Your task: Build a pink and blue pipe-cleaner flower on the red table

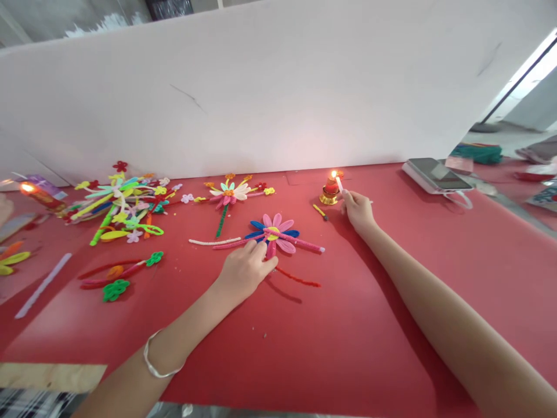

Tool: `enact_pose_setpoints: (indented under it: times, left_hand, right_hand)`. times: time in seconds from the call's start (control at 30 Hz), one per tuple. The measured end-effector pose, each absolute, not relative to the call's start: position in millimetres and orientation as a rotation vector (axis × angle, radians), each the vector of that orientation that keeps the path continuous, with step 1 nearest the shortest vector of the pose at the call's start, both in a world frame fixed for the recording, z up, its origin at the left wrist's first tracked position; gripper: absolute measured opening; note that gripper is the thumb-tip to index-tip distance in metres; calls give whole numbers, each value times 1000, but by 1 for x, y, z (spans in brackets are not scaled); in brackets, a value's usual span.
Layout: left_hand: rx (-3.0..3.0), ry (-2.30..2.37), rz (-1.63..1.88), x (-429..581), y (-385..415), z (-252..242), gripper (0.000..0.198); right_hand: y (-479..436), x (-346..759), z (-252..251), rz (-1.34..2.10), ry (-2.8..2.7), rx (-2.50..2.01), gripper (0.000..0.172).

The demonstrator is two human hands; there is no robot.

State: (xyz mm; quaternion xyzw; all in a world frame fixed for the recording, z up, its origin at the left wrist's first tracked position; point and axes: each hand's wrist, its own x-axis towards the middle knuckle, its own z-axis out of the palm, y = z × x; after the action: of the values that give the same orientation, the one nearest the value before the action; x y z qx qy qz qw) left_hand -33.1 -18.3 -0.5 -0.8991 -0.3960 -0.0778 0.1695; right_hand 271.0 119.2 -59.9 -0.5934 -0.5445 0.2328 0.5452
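Observation:
My left hand (246, 268) is closed on a pink and blue pipe-cleaner flower (285, 225) with a yellow centre, gripping it at its near side. Pink pipe-cleaner stems (304, 241) stick out from the flower to the left and right, and a red one (298, 278) trails from under my fingers. At the back, my right hand (357, 210) pinches a whitish glue stick (339, 184). Its tip is beside the flame of a lit red candle (332, 186) in a gold holder. Just left of that hand lies a short yellow stick with a dark end (319, 212).
A finished-looking flower (228, 194) and a pile of colourful pipe-cleaner pieces (126, 203) lie at the back left. Green-tipped pieces (116, 290) are nearer. Another lit candle (41, 196) and part of another person's hand (5, 209) are far left. A phone-like device (435, 175) sits right.

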Motion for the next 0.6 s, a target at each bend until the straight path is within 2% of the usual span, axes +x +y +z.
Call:
enact_pose_setpoints:
  times: [0.13, 0.27, 0.6]
  left_hand:
    - [-2562, -983, -362, -31, -17, 4, 28]
    - [-2737, -781, -320, -34, -18, 1, 28]
    - [-2842, -853, -290, -37, -23, -10, 27]
  right_hand:
    - [118, 270, -58, 551, -1301, -1393, 45]
    - [117, 269, -57, 543, -1298, -1395, 47]
    - [116, 269, -56, 530, -1288, -1386, 49]
